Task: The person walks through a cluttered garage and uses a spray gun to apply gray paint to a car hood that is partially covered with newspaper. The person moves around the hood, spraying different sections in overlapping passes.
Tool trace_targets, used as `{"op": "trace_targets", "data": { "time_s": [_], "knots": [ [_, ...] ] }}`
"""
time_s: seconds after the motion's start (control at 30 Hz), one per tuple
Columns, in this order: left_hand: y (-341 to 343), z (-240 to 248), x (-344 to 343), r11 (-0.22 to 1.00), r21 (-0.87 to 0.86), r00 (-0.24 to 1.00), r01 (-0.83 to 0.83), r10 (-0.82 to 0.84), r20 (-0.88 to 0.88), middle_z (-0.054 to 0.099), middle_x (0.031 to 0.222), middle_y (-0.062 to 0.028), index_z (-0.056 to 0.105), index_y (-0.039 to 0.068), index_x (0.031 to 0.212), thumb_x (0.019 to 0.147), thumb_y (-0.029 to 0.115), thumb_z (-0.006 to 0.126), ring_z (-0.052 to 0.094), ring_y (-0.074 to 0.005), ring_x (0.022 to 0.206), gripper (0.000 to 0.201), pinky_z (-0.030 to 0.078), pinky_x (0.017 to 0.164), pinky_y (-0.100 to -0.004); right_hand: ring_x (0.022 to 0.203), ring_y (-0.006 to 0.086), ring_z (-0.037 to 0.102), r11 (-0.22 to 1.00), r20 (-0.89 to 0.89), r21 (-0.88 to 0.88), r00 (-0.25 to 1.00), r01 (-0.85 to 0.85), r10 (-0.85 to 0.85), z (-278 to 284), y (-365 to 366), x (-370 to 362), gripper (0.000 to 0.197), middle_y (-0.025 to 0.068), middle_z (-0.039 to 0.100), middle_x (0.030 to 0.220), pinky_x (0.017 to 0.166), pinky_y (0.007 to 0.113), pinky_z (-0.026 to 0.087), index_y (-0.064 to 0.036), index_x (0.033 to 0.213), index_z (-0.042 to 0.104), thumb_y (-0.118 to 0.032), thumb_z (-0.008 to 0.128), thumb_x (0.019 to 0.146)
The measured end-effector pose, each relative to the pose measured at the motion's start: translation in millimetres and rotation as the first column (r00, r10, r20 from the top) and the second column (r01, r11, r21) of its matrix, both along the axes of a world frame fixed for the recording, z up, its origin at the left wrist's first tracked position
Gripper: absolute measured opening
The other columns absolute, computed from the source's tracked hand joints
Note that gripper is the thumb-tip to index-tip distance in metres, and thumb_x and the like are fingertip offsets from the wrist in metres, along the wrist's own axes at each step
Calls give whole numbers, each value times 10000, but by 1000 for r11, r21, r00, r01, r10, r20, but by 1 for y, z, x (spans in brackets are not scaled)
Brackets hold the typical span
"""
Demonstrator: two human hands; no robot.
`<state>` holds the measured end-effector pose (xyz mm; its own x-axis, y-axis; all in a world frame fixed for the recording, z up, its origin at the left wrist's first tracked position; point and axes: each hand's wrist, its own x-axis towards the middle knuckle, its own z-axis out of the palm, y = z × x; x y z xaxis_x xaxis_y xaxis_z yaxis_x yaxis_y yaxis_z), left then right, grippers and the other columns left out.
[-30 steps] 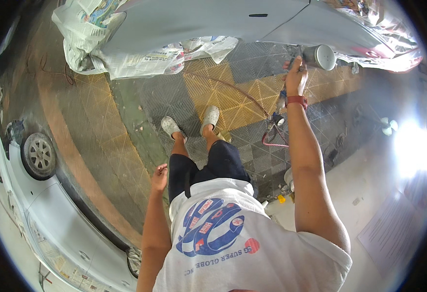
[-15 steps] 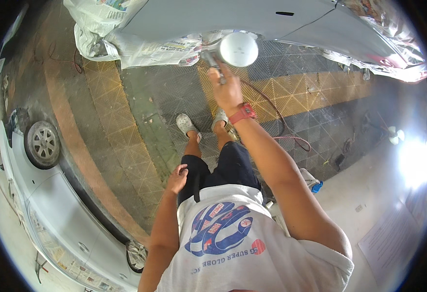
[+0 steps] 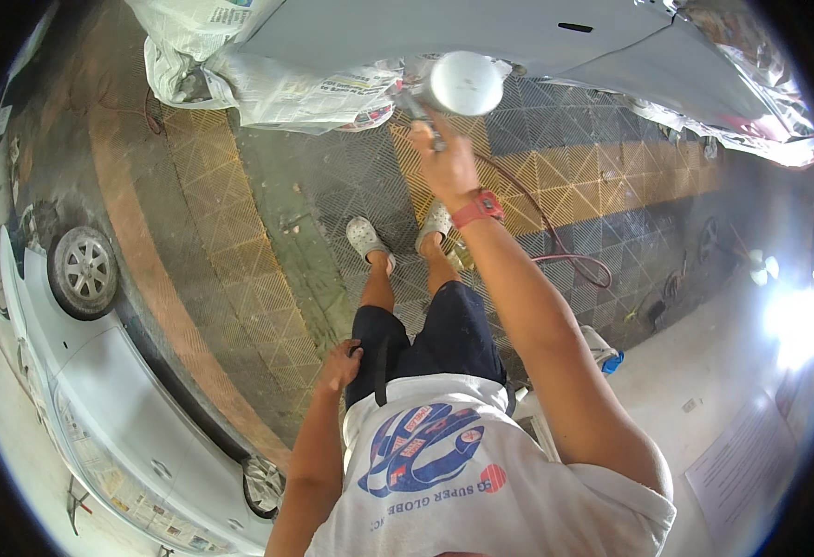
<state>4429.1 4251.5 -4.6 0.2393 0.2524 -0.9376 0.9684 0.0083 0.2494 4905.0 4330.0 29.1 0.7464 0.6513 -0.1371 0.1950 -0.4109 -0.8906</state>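
Stretched out ahead of me, my right hand [image 3: 448, 167] is wrapped round a spray gun [image 3: 418, 108] topped by a round white cup [image 3: 465, 84]. The gun is close to the lower edge of a grey car body panel [image 3: 481, 32], beside the newspaper masking [image 3: 309, 93]. Its nozzle is hard to make out. A dark red hose [image 3: 523, 190] trails from below the hand. Down at my left thigh, my left hand [image 3: 340, 365] rests against the dark shorts with fingers loosely bent, and no held object shows.
A silver car [image 3: 119, 390] with a bare wheel [image 3: 84, 273] stands at the left. The hose loops over the tiled floor [image 3: 611, 190] right of my feet. A bright lamp [image 3: 804, 320] shines at the right, by a pale wall [image 3: 653, 371].
The view has shifted slightly. Against the grey panel, the spray gun in my right hand has moved a little to the left. My left hand stays by my thigh.
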Motion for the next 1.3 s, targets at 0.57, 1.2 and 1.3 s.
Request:
{"op": "trace_targets", "data": {
  "time_s": [0.57, 1.2, 1.3],
  "knots": [
    [-24, -26, 82, 888, -202, 898, 413, -434, -75, 324, 1712, -270, 474, 138, 1616, 1081, 489, 533, 316, -469, 1575, 642, 284, 1301, -518, 561, 147, 650, 818, -196, 40, 807, 574, -557, -55, -195, 164, 683, 91, 749, 940, 496, 275, 517, 63, 1259, 622, -594, 536, 1090],
    [-72, -34, 132, 795, -140, 795, 590, -602, -68, 146, 1802, -146, 364, 345, 1672, 1070, 555, 541, 173, -460, 1632, 661, 198, 1320, -575, 784, 123, 711, 756, -440, 255, 769, 602, -464, -85, -165, 143, 527, 102, 755, 966, 499, 249, 509, 44, 1162, 638, -470, 523, 1133],
    [-67, -38, 125, 767, -163, 764, 620, -638, -93, 121, 1808, -138, 351, 354, 1677, 1076, 562, 519, 160, -446, 1639, 659, 197, 1320, -585, 808, 125, 696, 792, -456, 272, 798, 546, -394, -66, -140, 100, 477, 97, 755, 946, 596, 270, 541, 64, 1157, 658, -402, 561, 1131]
  ]
}}
